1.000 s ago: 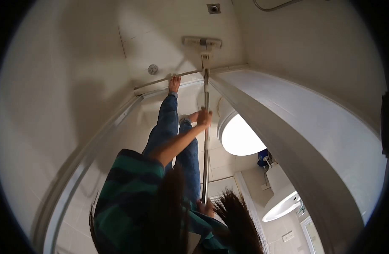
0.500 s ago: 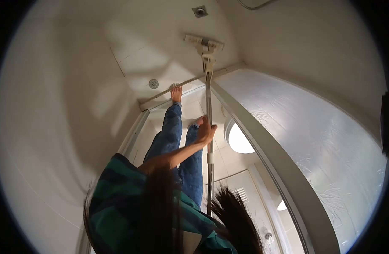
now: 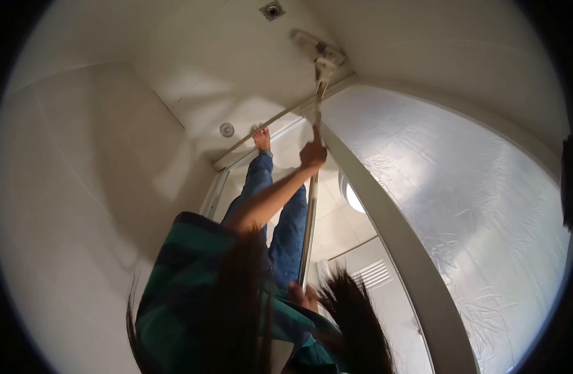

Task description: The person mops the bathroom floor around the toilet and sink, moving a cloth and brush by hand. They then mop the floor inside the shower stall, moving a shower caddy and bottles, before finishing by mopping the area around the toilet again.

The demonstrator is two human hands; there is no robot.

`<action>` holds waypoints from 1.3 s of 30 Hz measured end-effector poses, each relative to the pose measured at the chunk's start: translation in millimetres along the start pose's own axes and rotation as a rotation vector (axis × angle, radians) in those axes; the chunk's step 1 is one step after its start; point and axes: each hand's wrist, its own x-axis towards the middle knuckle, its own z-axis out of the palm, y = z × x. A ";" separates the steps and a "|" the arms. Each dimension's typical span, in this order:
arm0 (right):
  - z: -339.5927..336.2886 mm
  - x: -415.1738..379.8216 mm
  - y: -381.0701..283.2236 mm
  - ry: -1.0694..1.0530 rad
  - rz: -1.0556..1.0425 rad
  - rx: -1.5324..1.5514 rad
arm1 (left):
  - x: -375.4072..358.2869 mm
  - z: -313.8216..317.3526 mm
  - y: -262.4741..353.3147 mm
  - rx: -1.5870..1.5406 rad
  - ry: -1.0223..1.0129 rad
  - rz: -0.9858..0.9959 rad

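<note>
A mop with a long metal pole (image 3: 310, 215) reaches away from me, and its wide, flat head (image 3: 317, 48) lies tilted on the floor close to the right wall. My left hand (image 3: 313, 154) is closed round the upper-middle of the pole, one finger stretched along it toward the head. Lower down, my right hand (image 3: 304, 296) is wrapped round the pole near my body, partly hidden by hair and sleeve. The underside of the mop head is out of sight.
A square drain (image 3: 272, 10) and a round drain (image 3: 227, 129) are set in the floor. My bare foot (image 3: 262, 138) is at the raised sill (image 3: 261, 132). A frosted panel (image 3: 448, 187) with a pale frame (image 3: 386, 230) stands on the right. A louvred door (image 3: 372, 275) is behind.
The mop head has moved right toward the wall and turned. My left hand has moved farther up the pole toward the head. My right hand has come into view on the lower pole.
</note>
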 end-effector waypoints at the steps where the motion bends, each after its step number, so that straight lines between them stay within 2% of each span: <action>1: 8.6 5.5 -8.9 -0.009 -0.003 0.028 | 22.3 -0.3 -1.7 0.024 0.069 -0.020; 2: 12.4 8.5 -15.7 -0.018 -0.002 0.045 | 24.1 -24.2 -0.5 -0.010 0.024 -0.012; 5: 2.5 -8.2 -20.4 -0.037 0.019 0.078 | 18.4 -17.1 -10.0 -0.107 0.000 -0.044; 8: -26.4 -34.3 -24.2 -0.005 0.044 0.037 | -6.0 24.3 -26.4 -0.443 0.013 -0.065; 10: -35.7 -38.8 -32.4 0.007 0.070 0.006 | -30.4 29.5 -34.8 -0.871 0.073 -0.066; 12: -33.8 -29.5 -42.0 0.006 0.063 -0.004 | -27.3 20.1 -36.6 -1.006 0.094 -0.100; 13: -31.5 -35.1 -42.3 0.011 0.047 0.005 | -34.7 9.5 -33.4 -0.937 0.069 -0.125; 17: -16.3 4.1 -73.3 -0.024 -0.043 0.089 | 28.9 1.2 -40.2 -0.481 0.162 -0.081; 18: -10.9 23.7 -68.7 -0.049 -0.059 0.110 | 34.0 -1.9 -45.8 -0.489 0.154 -0.064; 20: -3.8 78.2 -55.7 -0.146 0.096 0.060 | 47.6 -18.0 -46.8 -0.677 0.117 -0.043; 23: 9.6 108.4 -70.4 -0.147 0.114 0.092 | 37.9 -29.1 -49.5 -0.794 0.066 -0.031; 26: -3.1 88.8 -10.7 -0.058 -0.060 -0.114 | 13.9 3.0 -85.1 -0.795 0.118 0.147; 27: -18.0 72.2 -5.8 -0.042 -0.080 -0.152 | 14.5 -12.6 -78.0 -0.483 0.176 0.066; 29: -53.4 34.2 -5.4 -0.009 -0.054 -0.220 | 36.8 -67.3 -61.6 -0.205 0.426 0.147; 30: -66.3 21.0 -9.1 0.007 -0.040 -0.251 | 71.7 -114.5 -39.0 -0.243 0.631 0.307; 31: -73.4 17.1 -13.9 0.028 -0.038 -0.291 | 102.5 -148.3 -20.1 0.066 0.690 0.214; 32: -81.2 8.6 -15.1 0.048 -0.036 -0.321 | 137.7 -159.5 -14.9 0.101 0.641 0.166; 34: -75.9 6.4 -20.0 0.076 -0.041 -0.356 | 243.4 -127.8 -81.9 0.174 0.611 0.436; 36: -64.9 9.8 -28.6 0.096 -0.041 -0.360 | 218.6 -155.9 -50.3 -0.310 0.116 0.080; 39: -49.9 20.6 -43.5 0.117 -0.062 -0.356 | 219.5 -179.9 -39.5 -0.118 0.279 0.011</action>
